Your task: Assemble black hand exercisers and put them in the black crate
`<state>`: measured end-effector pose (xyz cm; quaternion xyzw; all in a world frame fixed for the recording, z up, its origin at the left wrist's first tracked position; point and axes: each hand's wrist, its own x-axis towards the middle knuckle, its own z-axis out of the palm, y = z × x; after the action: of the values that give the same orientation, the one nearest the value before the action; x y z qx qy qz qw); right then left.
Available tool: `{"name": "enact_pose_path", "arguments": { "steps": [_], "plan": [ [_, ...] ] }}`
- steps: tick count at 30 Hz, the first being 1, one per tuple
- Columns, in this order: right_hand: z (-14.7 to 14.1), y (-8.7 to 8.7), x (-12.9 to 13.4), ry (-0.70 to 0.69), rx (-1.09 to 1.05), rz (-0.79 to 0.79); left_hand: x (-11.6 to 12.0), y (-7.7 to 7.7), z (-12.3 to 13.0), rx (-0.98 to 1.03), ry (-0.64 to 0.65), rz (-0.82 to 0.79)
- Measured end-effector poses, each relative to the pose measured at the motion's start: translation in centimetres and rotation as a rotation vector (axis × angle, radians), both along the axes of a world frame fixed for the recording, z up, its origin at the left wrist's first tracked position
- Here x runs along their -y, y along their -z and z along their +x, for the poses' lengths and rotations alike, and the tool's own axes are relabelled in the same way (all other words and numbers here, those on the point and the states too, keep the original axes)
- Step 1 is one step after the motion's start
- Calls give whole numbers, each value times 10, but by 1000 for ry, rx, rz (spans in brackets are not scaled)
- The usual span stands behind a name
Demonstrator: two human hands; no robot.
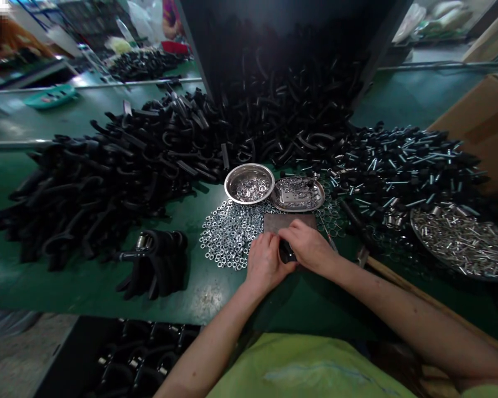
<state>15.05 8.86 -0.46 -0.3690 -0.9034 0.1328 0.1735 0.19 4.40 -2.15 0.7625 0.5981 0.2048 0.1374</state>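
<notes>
Both hands meet over a dark metal plate (pixel 274 221) on the green bench. My left hand (pixel 266 260) is curled around a small black plastic part (pixel 288 253), its thumb reaching under the near side. From above and to the right, my right hand (pixel 302 240) closes its fingers on the same part. Most of the part is covered by the fingers. Beyond the plate stand a round steel bowl (pixel 228 179) and an oval steel tray (pixel 321 198), both with small metal pieces. A spread of metal nuts (pixel 222 237) lies left of my left hand.
Heaped black curved parts (pixel 108 182) cover the left and back. Black-headed bolts (pixel 398 160) pile up at right, near a dish of metal pins (pixel 465 243) and a cardboard box (pixel 481 121). A wooden-handled tool (pixel 402 282) lies beside my right forearm. Assembled clamps (pixel 160 262) stand left.
</notes>
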Motion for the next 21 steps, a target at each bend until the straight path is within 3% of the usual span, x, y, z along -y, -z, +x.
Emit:
{"name": "enact_pose_path", "arguments": {
  "steps": [4, 8, 11, 14, 17, 21],
  "plan": [
    [7, 17, 16, -19, 24, 223, 0, 2, -1, -32, 24, 24],
    [18, 24, 11, 13, -84, 196, 1, 1, -2, -19, 41, 17],
    [23, 16, -23, 197, -118, 78, 2, -1, -3, -5, 48, 11],
    [25, 9, -72, 342, 32, 27, 3, -4, -4, -21, 85, 4],
    [26, 11, -110, 344, 117, -4, 3, -7, -5, -50, 126, 7],
    [24, 18, -123, 321, 126, -38, 3, -7, -5, -63, 162, 15]
  ]
}}
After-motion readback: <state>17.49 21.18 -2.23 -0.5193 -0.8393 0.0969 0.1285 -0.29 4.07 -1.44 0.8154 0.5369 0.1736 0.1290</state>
